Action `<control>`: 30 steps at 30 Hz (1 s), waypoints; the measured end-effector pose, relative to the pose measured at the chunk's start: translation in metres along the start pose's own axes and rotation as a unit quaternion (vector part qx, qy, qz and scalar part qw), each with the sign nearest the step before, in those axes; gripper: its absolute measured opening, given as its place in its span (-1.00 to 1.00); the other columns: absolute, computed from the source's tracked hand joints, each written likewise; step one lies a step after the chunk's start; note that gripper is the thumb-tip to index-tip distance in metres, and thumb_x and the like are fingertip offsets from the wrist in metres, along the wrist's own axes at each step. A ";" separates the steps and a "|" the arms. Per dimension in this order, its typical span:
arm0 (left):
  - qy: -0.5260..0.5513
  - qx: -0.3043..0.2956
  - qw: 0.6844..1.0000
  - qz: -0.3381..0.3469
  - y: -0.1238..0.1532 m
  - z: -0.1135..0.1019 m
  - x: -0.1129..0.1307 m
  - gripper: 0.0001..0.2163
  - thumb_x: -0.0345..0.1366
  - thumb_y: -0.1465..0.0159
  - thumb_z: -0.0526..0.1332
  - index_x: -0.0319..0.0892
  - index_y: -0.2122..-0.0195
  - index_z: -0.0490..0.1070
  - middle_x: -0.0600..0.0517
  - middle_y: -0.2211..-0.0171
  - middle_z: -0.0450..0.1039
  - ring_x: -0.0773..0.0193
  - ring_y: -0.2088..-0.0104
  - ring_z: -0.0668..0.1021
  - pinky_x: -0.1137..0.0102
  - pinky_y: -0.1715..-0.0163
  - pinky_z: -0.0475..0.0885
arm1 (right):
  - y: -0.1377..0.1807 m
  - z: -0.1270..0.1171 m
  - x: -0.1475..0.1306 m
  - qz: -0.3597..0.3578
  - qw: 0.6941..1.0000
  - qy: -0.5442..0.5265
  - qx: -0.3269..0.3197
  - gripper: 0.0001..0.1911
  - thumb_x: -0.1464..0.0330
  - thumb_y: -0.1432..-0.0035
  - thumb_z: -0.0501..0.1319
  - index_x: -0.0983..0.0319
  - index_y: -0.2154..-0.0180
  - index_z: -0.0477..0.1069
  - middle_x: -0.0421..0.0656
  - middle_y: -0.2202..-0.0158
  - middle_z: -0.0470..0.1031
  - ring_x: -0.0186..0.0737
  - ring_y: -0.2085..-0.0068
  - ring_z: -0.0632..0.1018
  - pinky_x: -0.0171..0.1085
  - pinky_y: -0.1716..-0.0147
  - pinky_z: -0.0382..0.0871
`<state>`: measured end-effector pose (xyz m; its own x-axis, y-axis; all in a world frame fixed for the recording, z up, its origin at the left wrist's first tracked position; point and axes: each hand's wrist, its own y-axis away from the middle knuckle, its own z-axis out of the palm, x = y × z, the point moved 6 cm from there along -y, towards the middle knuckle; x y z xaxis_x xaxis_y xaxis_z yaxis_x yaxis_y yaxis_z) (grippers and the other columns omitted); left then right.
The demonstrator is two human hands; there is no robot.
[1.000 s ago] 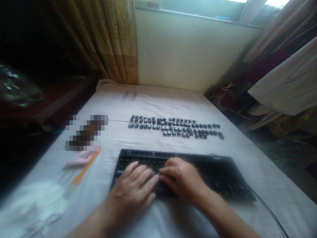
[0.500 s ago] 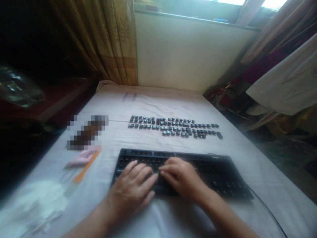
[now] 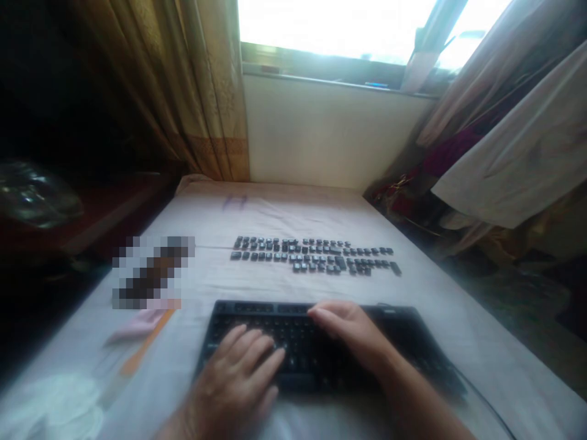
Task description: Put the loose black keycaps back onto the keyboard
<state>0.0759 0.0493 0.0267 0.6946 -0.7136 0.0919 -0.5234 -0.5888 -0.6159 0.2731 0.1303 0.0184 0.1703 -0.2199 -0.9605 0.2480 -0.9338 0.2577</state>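
Nearest, btm L: white crumpled stuff [image 3: 59, 403] on pale sheet [image 3: 257, 284]. L hand [image 3: 236, 379] palm down, fingers a bit spread, over L part of blk keyboard [image 3: 302, 351], which lies on sheet right in front of person; R hand [image 3: 351, 333] over its upper mid, thumb & index close tog., can't tell if anything's pinched. Cable [image 3: 488, 406] off R end. Out L: orange strip [image 3: 149, 342] beside pink cloth [image 3: 137, 324]. Beyond keyboard, loose keycaps [image 3: 340, 263] in rows, then wall [image 3: 321, 128], bright window [image 3: 321, 30] above
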 end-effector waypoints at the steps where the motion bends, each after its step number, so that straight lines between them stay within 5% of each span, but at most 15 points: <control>1: -0.007 0.004 1.000 0.003 0.001 0.001 0.000 -0.74 -0.20 -0.32 0.20 -0.04 -0.01 0.49 0.05 0.05 0.52 0.19 -0.02 0.48 0.24 -0.26 0.16 | -0.001 0.001 -0.001 0.000 1.000 0.000 -0.004 -0.47 -0.09 0.05 0.37 0.27 0.60 0.44 -0.31 0.64 0.24 -0.41 0.54 0.21 -0.36 0.51 0.07; 5: -0.029 0.021 0.999 0.021 0.002 0.003 -0.001 -0.73 -0.18 -0.28 0.23 -0.05 0.01 0.48 0.02 0.08 0.52 0.19 0.02 0.50 0.25 -0.19 0.26 | -0.004 0.004 -0.003 -0.003 0.999 0.029 -0.016 -0.46 -0.10 0.04 0.34 0.27 0.57 0.47 -0.32 0.64 0.24 -0.41 0.54 0.22 -0.36 0.51 0.07; 9: -0.011 0.022 1.000 0.011 -0.002 -0.002 -0.001 -0.75 -0.27 -0.27 0.20 -0.06 0.03 0.48 0.00 0.12 0.52 0.16 0.09 0.53 0.24 -0.05 0.37 | -0.012 -0.002 -0.013 -0.067 0.991 0.114 -0.018 -0.59 0.03 -0.10 0.27 0.26 0.43 0.58 -0.22 0.52 0.49 -0.30 0.45 0.43 -0.32 0.41 0.28; 11: 0.001 0.010 1.000 0.010 -0.006 -0.006 0.000 -0.75 -0.31 -0.26 0.19 -0.07 0.03 0.48 -0.01 0.13 0.52 0.16 0.13 0.54 0.25 0.05 0.42 | -0.021 -0.010 -0.024 -0.125 0.965 0.231 0.017 -0.70 0.17 -0.19 0.23 0.23 0.37 0.61 -0.17 0.41 0.59 -0.23 0.36 0.54 -0.30 0.32 0.38; 13: 0.006 -0.004 1.000 0.013 -0.011 -0.010 -0.001 -0.75 -0.31 -0.26 0.19 -0.07 0.03 0.48 -0.01 0.14 0.53 0.16 0.17 0.54 0.27 0.11 0.44 | -0.033 -0.019 -0.035 -0.177 0.901 0.387 0.082 -0.79 0.30 -0.22 0.21 0.18 0.31 0.63 -0.16 0.31 0.63 -0.21 0.27 0.59 -0.28 0.21 0.43; 17: 0.041 -0.023 0.998 0.029 -0.025 -0.018 -0.012 -0.78 -0.33 -0.33 0.12 -0.08 0.06 0.50 0.00 0.21 0.55 0.19 0.23 0.56 0.31 0.21 0.47 | -0.064 -0.029 -0.041 -0.187 0.853 0.465 0.146 -0.80 0.41 -0.21 0.21 0.17 0.24 0.63 -0.03 0.14 0.61 -0.04 0.09 0.57 -0.12 0.08 0.42; 21: 0.064 -0.043 0.996 -0.048 -0.034 -0.018 -0.058 -0.74 -0.31 -0.40 0.04 -0.05 0.16 0.55 0.02 0.26 0.57 0.20 0.24 0.57 0.30 0.19 0.48 | -0.085 -0.021 -0.042 -0.210 0.817 0.515 0.153 -0.77 0.44 -0.14 0.28 0.17 0.16 0.62 0.02 -0.07 0.52 0.07 -0.13 0.45 -0.01 -0.12 0.28; 25: 0.073 -0.004 0.987 -0.140 -0.027 -0.015 -0.114 -0.70 -0.15 -0.41 0.05 -0.09 0.21 0.58 -0.01 0.26 0.61 0.17 0.22 0.61 0.30 0.16 0.52 | -0.093 -0.014 -0.038 -0.219 0.793 0.549 0.148 -0.76 0.39 -0.10 0.33 0.15 0.15 0.62 0.02 -0.20 0.42 0.15 -0.27 0.30 0.09 -0.20 0.16; 30: 0.094 0.004 0.973 -0.212 -0.011 -0.002 -0.141 -0.62 -0.06 -0.41 0.02 -0.11 0.23 0.59 0.00 0.25 0.63 0.20 0.22 0.65 0.37 0.18 0.56 | -0.097 -0.010 -0.033 -0.221 0.784 0.563 0.137 -0.80 0.39 -0.08 0.35 0.17 0.20 0.62 0.04 -0.24 0.37 0.17 -0.31 0.25 0.12 -0.21 0.10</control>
<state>-0.0171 0.1555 0.0225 0.7439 -0.4646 0.4805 -0.2054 -0.8430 -0.4971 0.2532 0.2315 0.0263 0.8982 0.3870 -0.2085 0.3320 -0.9080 -0.2554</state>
